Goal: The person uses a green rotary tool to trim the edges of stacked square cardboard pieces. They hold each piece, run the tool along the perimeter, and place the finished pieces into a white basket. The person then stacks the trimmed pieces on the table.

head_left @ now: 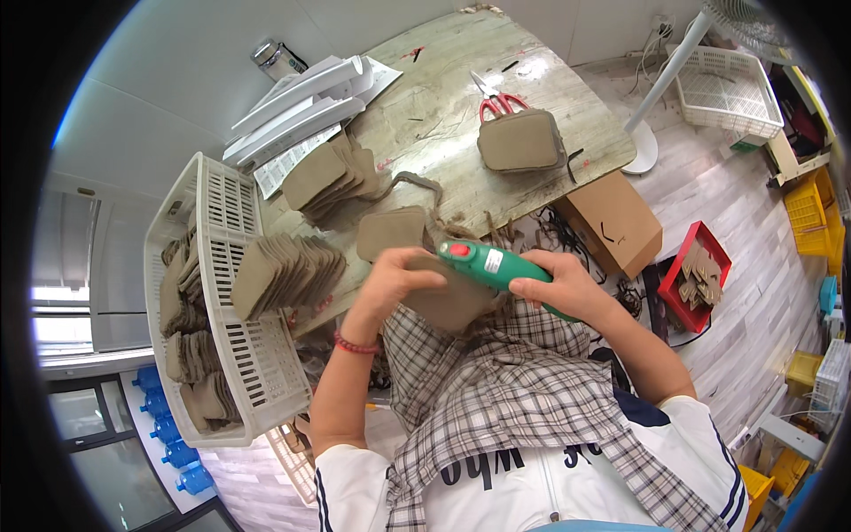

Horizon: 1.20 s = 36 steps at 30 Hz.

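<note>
My left hand (394, 284), with a red bead bracelet (355, 344) at the wrist, grips a brown rounded pad (454, 301) over my lap. My right hand (567, 285) is wrapped round a green handheld power tool (496, 266) with a red button. The tool's head lies over the pad's far edge, close to my left fingers; its tip is hard to make out. Just beyond, another brown pad (390, 232) rests at the table edge, beside a dark trimmed strip (417, 180).
A white plastic crate (253, 310) with brown pads stands left. On the table (425, 71) are stacked pads (519, 142), red-handled scissors (498, 99) and papers (301, 111). A cardboard box (612, 222), a red tray (696, 275) and a fan stand (643, 146) are at right.
</note>
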Available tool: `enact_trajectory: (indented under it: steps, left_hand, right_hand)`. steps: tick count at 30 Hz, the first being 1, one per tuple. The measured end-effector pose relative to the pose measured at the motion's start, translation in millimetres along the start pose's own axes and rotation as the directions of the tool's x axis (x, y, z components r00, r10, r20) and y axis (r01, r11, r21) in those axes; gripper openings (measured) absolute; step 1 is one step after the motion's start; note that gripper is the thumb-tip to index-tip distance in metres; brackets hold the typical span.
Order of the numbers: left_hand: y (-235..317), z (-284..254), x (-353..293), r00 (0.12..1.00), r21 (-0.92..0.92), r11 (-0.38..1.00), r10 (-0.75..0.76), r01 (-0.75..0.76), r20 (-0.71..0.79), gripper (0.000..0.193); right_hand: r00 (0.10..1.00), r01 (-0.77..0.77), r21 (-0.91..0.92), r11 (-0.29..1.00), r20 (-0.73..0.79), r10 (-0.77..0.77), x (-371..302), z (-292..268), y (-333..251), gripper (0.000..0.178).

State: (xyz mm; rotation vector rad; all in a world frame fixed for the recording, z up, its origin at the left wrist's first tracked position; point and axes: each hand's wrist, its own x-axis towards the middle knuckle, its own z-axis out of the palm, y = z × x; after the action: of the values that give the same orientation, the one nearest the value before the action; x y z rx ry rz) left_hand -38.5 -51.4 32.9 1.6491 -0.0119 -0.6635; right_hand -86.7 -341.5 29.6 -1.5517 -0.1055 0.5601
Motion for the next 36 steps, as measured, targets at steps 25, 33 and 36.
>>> enact_trajectory:
  steps: [25,33,36]
  left_hand:
    - [28.9,68.4,187.8,0.622,0.822,0.423,0.775,-0.382,-0.111,0.054]
    - [-10.9,38.2,150.3,0.653,0.329,0.825,0.564,-0.459,-0.505,0.029]
    - [-7.3,54.8,122.1,0.722,-0.431,0.635,0.308,-0.641,-0.619,0.026]
  right_hand:
    - [0.855,0.08,-0.111,0.991,-0.503,-0.125,-54.2,-43.7,60.8,0.037]
    - [0.86,0.095,-0.11,0.989,-0.492,-0.137,-39.9,-38.5,59.0,0.038]
    - [0.849,0.083,-0.183,0.98,-0.501,-0.166,-32.6,-31.4,56.6,0.038]
